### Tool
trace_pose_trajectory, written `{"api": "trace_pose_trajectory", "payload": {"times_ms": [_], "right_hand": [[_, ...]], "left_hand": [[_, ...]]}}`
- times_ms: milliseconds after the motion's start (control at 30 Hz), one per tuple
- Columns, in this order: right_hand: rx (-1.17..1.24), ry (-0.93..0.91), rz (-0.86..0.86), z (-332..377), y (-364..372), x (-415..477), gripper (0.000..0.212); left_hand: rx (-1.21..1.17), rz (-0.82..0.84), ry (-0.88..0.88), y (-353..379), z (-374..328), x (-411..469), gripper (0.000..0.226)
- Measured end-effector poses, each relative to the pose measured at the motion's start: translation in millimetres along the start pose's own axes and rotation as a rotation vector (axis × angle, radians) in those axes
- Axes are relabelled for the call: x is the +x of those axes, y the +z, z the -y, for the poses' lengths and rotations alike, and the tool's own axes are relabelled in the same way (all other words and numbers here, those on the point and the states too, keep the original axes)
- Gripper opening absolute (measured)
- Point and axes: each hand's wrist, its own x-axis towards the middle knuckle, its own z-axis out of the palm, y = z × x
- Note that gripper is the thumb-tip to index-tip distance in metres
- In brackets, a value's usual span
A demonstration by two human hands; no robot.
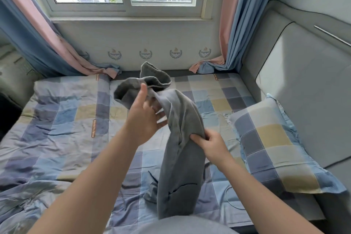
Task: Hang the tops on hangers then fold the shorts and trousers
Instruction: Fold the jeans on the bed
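Grey garment (pixel 180 138) is being held up over checked bed (pixel 66 119), pinched mid-length by R hand (pixel 210 142). Upper part is being touched by half-open L hand (pixel 146 118); grip can't be told.

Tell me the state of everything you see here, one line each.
Grey garment: held up, bunched, not folded.
Left hand: holds its upper end.
Right hand: pinches its middle.
Quilt: rumpled.
Pillow: lying flat.
Curtains: drawn aside.
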Motion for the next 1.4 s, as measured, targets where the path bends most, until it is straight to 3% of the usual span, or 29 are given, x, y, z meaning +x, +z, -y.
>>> {"api": "trace_pose_trajectory", "payload": {"times_ms": [200,367,467,533,633,867,933,1067,1133,1233,1300,1400], "right_hand": [[0.169,-0.107,-0.171,41,-3,9,0.016],[0.097,-0.15,-0.212,47,-8,12,0.026],[0.097,-0.119,-0.246,41,-12,12,0.015],[0.105,-0.067,-0.235,36,-15,11,0.009],[0.024,-0.058,-0.195,31,-15,5,0.023],[-0.135,-0.085,0.012,24,3,-18,0.006],[-0.178,-0.074,0.029,19,9,-23,0.015],[-0.111,-0.049,0.166,19,25,-29,0.063],[-0.072,-0.041,0.196,20,37,-29,0.076],[-0.062,-0.048,0.107,18,47,-25,0.06],[-0.199,-0.07,-0.021,18,42,-21,0.033],[-0.445,-0.07,-0.11,6,24,-12,0.018]], "left_hand": [[0.426,0.163,-0.098,4,68,-16,0.057],[0.797,0.028,0.012,2,100,-17,0.024],[0.887,-0.096,0.047,0,89,-17,0.022],[0.833,-0.2,0.045,-1,76,-14,0.025],[0.627,-0.305,0.001,3,59,-9,0.024],[0.191,-0.409,-0.102,28,36,-6,0.014],[0.089,-0.424,-0.103,32,27,-8,0.014],[-0.055,-0.405,-0.118,43,14,-14,0.018],[-0.085,-0.34,-0.129,50,13,-17,0.019],[-0.094,-0.265,-0.1,56,11,-20,0.018],[-0.091,-0.249,-0.071,56,7,-22,0.019],[-0.103,-0.293,-0.05,51,2,-22,0.016]]}}
